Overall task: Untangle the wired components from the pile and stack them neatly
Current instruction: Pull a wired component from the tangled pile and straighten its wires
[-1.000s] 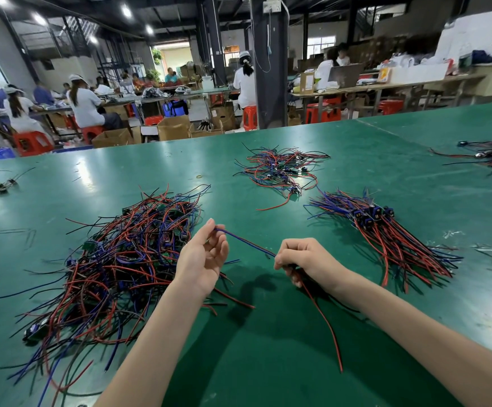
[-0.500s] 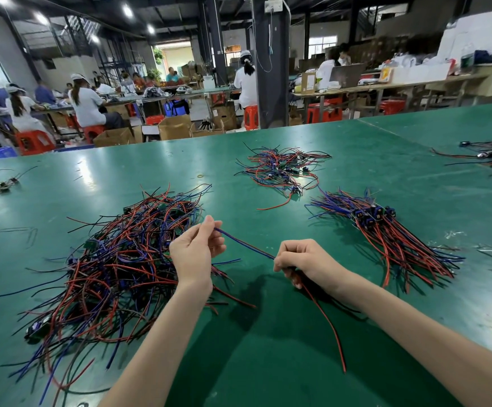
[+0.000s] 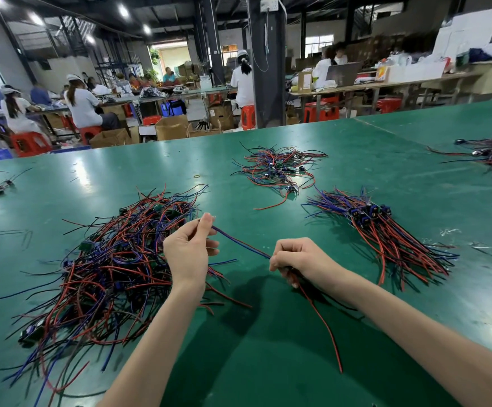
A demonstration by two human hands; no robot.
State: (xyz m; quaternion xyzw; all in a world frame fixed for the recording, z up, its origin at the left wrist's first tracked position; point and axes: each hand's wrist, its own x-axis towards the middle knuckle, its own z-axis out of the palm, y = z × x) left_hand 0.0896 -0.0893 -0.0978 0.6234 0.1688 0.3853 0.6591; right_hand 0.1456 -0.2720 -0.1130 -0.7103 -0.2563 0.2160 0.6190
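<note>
The green bench carries the big tangled pile on the left and the neat stack on the right, well apart. The left hand is over the near edge of the pile. Its grip is narrow: thumb and fingertips pinch 1 end of a blue wire. The right hand has its grip closed round the other part of this wire, and a red wire trails from it across the bench.

I judge there are 2 risks. If the pinched end is caught among wires of the pile, a pull to the right can drag them along and tighten the knot. The loose red wire may also hook on stray ends near the pile, or disturb the stack when the piece is laid there.
</note>
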